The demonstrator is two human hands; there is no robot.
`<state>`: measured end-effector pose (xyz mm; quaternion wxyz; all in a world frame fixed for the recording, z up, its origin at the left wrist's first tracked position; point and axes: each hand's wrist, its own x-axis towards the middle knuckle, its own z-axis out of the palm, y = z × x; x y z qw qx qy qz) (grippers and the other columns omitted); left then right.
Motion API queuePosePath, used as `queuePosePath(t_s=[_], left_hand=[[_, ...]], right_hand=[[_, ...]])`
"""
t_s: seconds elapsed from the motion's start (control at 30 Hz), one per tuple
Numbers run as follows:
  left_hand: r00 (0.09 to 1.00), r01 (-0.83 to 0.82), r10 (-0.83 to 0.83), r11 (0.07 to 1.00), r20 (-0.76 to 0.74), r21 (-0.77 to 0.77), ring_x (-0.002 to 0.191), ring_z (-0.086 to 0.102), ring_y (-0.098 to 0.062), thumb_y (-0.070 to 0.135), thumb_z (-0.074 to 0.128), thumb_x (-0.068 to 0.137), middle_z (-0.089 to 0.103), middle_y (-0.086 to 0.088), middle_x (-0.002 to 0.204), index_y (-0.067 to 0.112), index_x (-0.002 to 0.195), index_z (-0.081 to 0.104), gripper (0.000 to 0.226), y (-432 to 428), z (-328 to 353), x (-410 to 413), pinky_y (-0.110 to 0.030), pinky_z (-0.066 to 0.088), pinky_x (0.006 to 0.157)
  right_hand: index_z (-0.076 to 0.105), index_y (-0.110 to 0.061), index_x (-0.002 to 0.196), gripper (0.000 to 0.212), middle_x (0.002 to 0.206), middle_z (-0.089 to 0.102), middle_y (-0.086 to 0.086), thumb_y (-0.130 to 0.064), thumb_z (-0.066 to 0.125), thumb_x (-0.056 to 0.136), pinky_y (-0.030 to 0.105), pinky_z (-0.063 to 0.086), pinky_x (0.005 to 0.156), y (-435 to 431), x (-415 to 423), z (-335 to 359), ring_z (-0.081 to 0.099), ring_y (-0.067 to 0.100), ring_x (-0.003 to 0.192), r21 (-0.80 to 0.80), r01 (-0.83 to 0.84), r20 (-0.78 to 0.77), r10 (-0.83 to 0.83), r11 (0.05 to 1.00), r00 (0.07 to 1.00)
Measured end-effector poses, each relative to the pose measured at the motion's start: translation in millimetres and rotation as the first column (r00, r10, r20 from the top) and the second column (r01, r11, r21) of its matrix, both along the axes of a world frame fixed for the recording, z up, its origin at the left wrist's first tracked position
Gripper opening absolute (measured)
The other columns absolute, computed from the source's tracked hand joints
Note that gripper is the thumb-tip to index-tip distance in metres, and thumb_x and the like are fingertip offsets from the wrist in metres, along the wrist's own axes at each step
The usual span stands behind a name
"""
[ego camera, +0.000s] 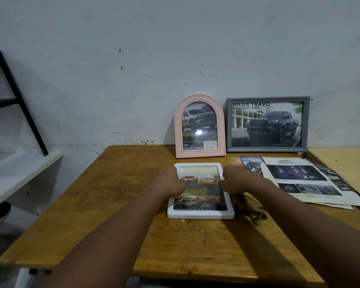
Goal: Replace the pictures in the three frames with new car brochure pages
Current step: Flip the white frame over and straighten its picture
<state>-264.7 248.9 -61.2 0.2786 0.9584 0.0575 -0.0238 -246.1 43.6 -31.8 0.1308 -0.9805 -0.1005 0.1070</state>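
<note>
At the 9 o'clock edge of view, a white shelf unit [19, 171] w/ a black leaning rail stands clear of the wooden desk [112, 204]. Desk centre: a white frame [200, 214] lies flat, face up, a pickup-truck brochure page showing under its glazing. Left hand [170, 181] rests on the frame's 9 o'clock edge, fingers curled over onto the page area; right hand [234, 180] does likewise at the 3 o'clock edge. Both appear to be gripping or pressing the frame, tho whether fingers are hooked under the rim can't be told. At 12 o'clock from the white frame, a pink arched frame [200, 126] stands upright vs. the wall, truck page inside; just to its 3 o'clock, a grey frame [266, 124] stands too, holding a "Hilux Travo" page. A crumpled brownish sheet [249, 206] touches the white frame's lower right corner. Loose brochure pages [303, 179] fan out toward 3 o'clock. Judged progress: two frames look finished and set up; third appears filled, approx. last step, i.e. standing it beside the others.
</note>
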Motion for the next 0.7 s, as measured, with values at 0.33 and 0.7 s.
queuePosePath(t_s=[0.33, 0.7], left_hand=[[0.99, -0.102, 0.116, 0.98, 0.074, -0.171, 0.1, 0.066, -0.02, 0.029, 0.062, 0.098, 0.06, -0.004, 0.124, 0.019, 0.149, 0.043, 0.055, 29.4, -1.2, -4.9, -0.042, 0.061, 0.085], [0.856, -0.12, 0.277, 0.928, 0.436, -0.354, 0.125, 0.049, -0.012, 0.028, 0.063, 0.1, 0.041, 0.008, 0.151, 0.033, 0.151, 0.036, 0.058, 104.8, 2.9, 2.3, -0.015, 0.049, 0.084]], right_hand=[[0.064, -0.015, 0.114, 0.03, 0.098, 0.063, -0.001, -0.033, 0.066, 0.09, 0.026, 0.051, 0.064, 34.1, -0.6, -0.4, 0.061, 0.014, 0.085, 0.2, -0.047, 0.104, 0.026, 0.979, 0.994], [0.054, -0.025, 0.127, 0.041, 0.132, 0.051, 0.0, -0.023, 0.069, 0.089, 0.025, 0.051, 0.089, 115.5, 25.2, 16.3, 0.051, 0.013, 0.114, 0.513, -0.279, 0.334, 0.11, 0.812, 0.936]])
